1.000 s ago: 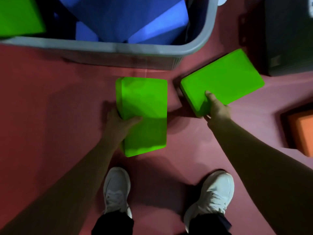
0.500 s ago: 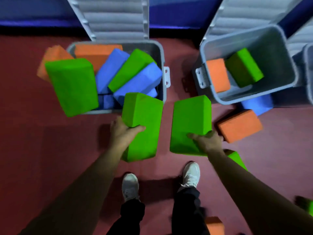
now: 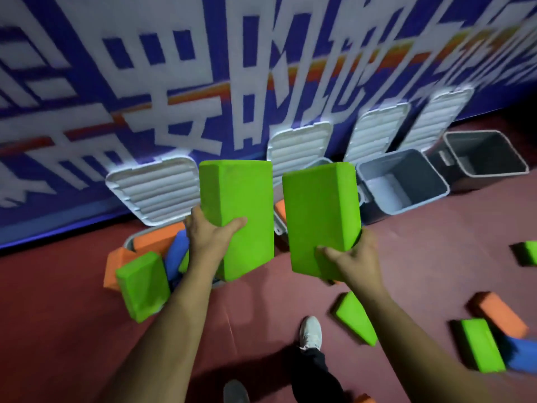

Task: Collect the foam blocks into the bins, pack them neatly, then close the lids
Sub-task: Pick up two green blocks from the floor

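Four grey bins (image 3: pixel 129 242) (image 3: pixel 277 225) (image 3: pixel 436 181) (image 3: pixel 520 167), four ribbed white lids (image 3: pixel 154 187) (image 3: pixel 299 146) (image 3: pixel 377 132) (image 3: pixel 444 112). Seven green foam blocks (image 3: pixel 236 216) (image 3: pixel 319 219) (image 3: pixel 142 289) (image 3: pixel 183 261) (image 3: pixel 356 321) (image 3: pixel 482 344) (image 3: pixel 529 253), five orange blocks (image 3: pixel 157 238) (image 3: pixel 113 269) (image 3: pixel 280 209) (image 3: pixel 499 315) (image 3: pixel 363 399) and two blue blocks (image 3: pixel 177 251) (image 3: pixel 520 356), the smallest green one only a sliver. Two hands (image 3: pixel 209 237) (image 3: pixel 354 260), two shoes (image 3: pixel 311 333) (image 3: pixel 236 392).

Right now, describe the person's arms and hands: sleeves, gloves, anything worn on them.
Both are bare. The left forearm and right forearm show no sleeve up to the frame's edge. The left hand and right hand wear no gloves. No watch, band or ring shows on the wrists or the visible fingers, and no markings are visible.
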### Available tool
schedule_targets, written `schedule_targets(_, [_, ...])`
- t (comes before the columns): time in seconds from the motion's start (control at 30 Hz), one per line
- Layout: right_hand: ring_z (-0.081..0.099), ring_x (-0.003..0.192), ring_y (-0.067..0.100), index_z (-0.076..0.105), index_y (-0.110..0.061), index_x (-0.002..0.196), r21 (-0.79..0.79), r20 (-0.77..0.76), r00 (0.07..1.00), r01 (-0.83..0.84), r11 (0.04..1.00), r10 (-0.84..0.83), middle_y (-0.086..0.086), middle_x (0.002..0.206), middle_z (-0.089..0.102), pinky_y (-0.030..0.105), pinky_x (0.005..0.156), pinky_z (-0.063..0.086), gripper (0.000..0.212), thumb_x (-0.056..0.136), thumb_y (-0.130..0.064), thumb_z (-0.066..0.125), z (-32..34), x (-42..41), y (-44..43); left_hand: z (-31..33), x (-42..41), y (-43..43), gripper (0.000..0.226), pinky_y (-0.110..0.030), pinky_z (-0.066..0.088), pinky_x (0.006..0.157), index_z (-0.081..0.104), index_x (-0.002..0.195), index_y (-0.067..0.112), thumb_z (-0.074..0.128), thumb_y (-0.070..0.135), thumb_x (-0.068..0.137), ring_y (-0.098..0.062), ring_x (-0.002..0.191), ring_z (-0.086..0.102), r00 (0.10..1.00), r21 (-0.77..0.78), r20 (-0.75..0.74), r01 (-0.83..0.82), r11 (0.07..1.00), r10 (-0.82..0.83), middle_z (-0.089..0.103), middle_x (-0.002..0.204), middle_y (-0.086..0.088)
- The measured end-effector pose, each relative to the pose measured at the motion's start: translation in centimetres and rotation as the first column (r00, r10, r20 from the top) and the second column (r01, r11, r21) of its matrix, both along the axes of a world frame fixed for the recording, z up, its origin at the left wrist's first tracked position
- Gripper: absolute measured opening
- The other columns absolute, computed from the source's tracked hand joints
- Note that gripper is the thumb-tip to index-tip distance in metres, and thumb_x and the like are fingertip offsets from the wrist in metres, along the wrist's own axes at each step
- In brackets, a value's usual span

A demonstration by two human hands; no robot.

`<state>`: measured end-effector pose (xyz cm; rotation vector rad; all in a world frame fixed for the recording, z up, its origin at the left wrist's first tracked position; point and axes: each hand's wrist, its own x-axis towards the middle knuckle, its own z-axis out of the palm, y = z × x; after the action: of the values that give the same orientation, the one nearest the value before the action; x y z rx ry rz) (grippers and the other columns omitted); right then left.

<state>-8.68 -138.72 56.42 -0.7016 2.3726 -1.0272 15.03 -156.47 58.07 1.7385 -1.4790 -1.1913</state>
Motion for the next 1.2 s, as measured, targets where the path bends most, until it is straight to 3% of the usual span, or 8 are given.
schedule_targets(0.1, [0.066,0.092,0.017,0.056,-0.029,0.11,-0.051,-0.023,0.999,0.026,0.998,-0.028,0.0,0.103,0.066,0.04,0.078,0.056,0.068,0.052,-0.05,0.085,3.1,-2.5,0.8,2.8,-4.3,-0.7,0.108,-0.048,0.045,0.101,0.055,0.122,0.008,0.077,0.067,0.034,-0.032,0.118,0.052,0.998,-0.037,-0.063,0.011,0.999,-0.013,0.058,0.123,-0.015])
schedule_targets(0.23, [0.068,0.085,0.011,0.061,-0.022,0.104,-0.074,-0.028,0.998,0.063,0.995,-0.065,-0.002,0.097,0.069,0.039,0.071,0.058,0.062,0.052,-0.045,0.085,4.2,-8.2,0.6,5.0,-12.1,-2.5,0.086,-0.042,0.046,0.098,0.052,0.117,0.015,0.085,0.053,0.047,-0.025,0.115,0.051,0.988,-0.08,-0.109,0.096,0.992,-0.105,0.049,0.12,-0.006])
schedule_targets(0.37, [0.068,0.089,0.014,0.061,-0.022,0.106,-0.056,-0.014,0.996,0.088,0.995,-0.089,-0.003,0.098,0.069,0.041,0.073,0.058,0.062,0.053,-0.044,0.086,2.2,-15.9,-1.7,4.8,-20.4,-6.2,0.076,-0.034,0.042,0.097,0.048,0.122,0.014,0.091,0.033,0.062,-0.024,0.115,0.049,0.982,-0.121,-0.062,0.171,0.978,-0.18,0.043,0.122,-0.005])
schedule_targets(0.6, [0.059,0.096,0.025,0.051,-0.019,0.109,0.006,-0.019,0.998,0.068,0.998,-0.068,0.006,0.104,0.057,0.043,0.08,0.053,0.073,0.051,-0.052,0.081,-1.2,-28.3,-10.9,0.4,-29.9,-11.5,0.075,-0.03,0.039,0.088,0.048,0.12,0.015,0.092,0.031,0.061,-0.02,0.107,0.048,0.983,-0.076,0.073,0.176,0.981,-0.171,0.039,0.115,0.0])
schedule_targets(0.73, [0.056,0.1,0.03,0.054,-0.013,0.114,0.094,-0.062,0.997,-0.045,0.995,0.051,0.009,0.104,0.057,0.045,0.084,0.052,0.079,0.051,-0.054,0.081,-4.7,-32.8,-16.9,-3.1,-31.0,-13.2,0.078,-0.033,0.041,0.096,0.051,0.119,0.009,0.094,0.03,0.057,-0.024,0.114,0.047,0.976,-0.01,0.183,0.124,0.992,-0.12,0.043,0.119,-0.008])
schedule_targets(0.87, [0.051,0.109,0.035,0.051,-0.004,0.118,0.18,-0.071,0.985,-0.142,0.973,0.157,0.015,0.11,0.054,0.046,0.094,0.045,0.08,0.058,-0.044,0.087,-9.0,-34.4,-21.7,-7.8,-31.7,-15.0,0.092,-0.046,0.045,0.099,0.049,0.12,0.01,0.088,0.053,0.049,-0.033,0.117,0.048,0.954,0.096,0.284,0.072,0.993,-0.097,0.045,0.122,-0.012])
schedule_targets(0.97, [0.047,0.111,0.037,0.046,-0.002,0.121,0.282,-0.048,0.972,-0.208,0.937,0.23,0.016,0.115,0.049,0.045,0.096,0.04,0.082,0.063,-0.043,0.086,-13.9,-34.6,-23.8,-12.4,-33.2,-16.3,0.093,-0.046,0.04,0.104,0.043,0.129,0.006,0.088,0.047,0.058,-0.036,0.124,0.044,0.926,0.16,0.36,0.055,0.986,-0.11,0.047,0.129,-0.018])
schedule_targets(1.2, [0.047,0.113,0.041,0.045,0.002,0.124,0.416,-0.009,0.976,-0.193,0.889,0.217,0.02,0.12,0.048,0.05,0.096,0.041,0.082,0.066,-0.041,0.084,-26.5,-34.2,-26.6,-26.8,-39.2,-19.4,0.084,-0.044,0.039,0.1,0.043,0.117,-0.003,0.081,0.054,0.066,-0.042,0.115,0.053,0.827,0.272,0.517,0.084,0.959,-0.219,0.059,0.12,-0.027])
